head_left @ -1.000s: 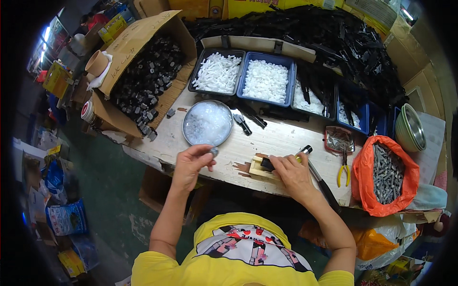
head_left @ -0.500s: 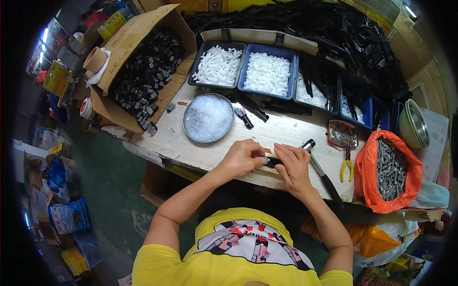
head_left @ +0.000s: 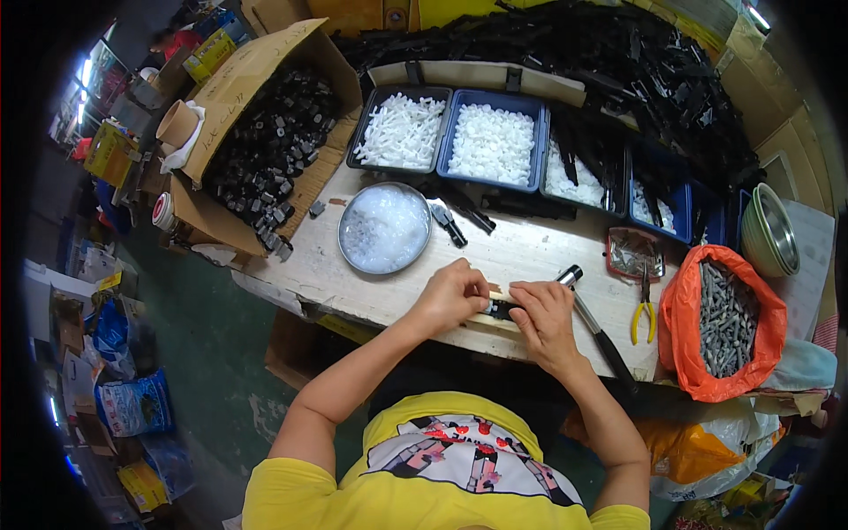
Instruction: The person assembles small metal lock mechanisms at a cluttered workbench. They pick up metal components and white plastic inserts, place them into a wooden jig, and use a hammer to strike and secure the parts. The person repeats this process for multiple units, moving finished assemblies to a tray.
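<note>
A small black strip-like part (head_left: 501,310) lies at the table's front edge between my hands, beside a pale wooden strip. My right hand (head_left: 547,320) rests over its right end, thumb below and fingers above, gripping it. At its left end, my left hand (head_left: 452,299) is closed in a pinch; whatever its fingertips hold is hidden. A hammer (head_left: 594,320) with a metal head and black handle lies just right of my right hand. Beyond my left hand stands a round metal dish (head_left: 385,261) of whitish, translucent stuff.
Blue bins (head_left: 539,150) of white plastic pieces line the back, before a heap of black parts (head_left: 618,62). A carton (head_left: 340,146) of black pieces stands left. Yellow-handled pliers (head_left: 643,320), an orange bag (head_left: 770,353) of grey screw-like pieces and stacked bowls (head_left: 758,237) are right.
My left hand has drawn slightly left and up from the black part, baring more of its left end. My right hand stays nearly in place. The whole view has shifted a little.
</note>
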The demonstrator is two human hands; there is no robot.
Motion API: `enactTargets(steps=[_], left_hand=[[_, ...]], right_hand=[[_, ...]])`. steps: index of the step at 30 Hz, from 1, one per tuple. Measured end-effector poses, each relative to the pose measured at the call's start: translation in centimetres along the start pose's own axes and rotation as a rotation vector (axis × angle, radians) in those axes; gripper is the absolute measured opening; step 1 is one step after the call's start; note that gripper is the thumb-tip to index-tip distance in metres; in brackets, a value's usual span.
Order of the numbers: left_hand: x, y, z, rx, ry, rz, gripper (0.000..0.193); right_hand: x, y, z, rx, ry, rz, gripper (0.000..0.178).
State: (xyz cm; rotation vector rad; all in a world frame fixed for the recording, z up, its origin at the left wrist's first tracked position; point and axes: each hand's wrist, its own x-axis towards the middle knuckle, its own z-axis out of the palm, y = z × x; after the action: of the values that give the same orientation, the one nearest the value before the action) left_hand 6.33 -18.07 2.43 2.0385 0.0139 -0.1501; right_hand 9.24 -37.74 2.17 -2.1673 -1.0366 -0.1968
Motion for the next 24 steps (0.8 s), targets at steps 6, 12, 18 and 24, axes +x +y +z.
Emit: enactTargets(steps=[6,12,18,24], left_hand=[[5.0,2.0,-2.0,0.362,0.125,0.161,0.017],[15.4,4.5,-4.5,0.710,0.353,0.036,0.027],[19.3,2.3,-4.8,0.721,0.262,0.054,0.026],[18.6,1.5,-5.9,0.565,0.258,0.244,0.019]], right_hand=[[1.3,4.9,-5.6,-0.436,0.209,0.236,0.018],[1.8,10.4,-8.9,-0.789,-0.046,0.551,0.017],[2.3,13.0,-7.5,-0.760,-0.116,0.549,0.011],[1.3,12.8,-7.5,-0.681,-0.028,0.467,0.008]])
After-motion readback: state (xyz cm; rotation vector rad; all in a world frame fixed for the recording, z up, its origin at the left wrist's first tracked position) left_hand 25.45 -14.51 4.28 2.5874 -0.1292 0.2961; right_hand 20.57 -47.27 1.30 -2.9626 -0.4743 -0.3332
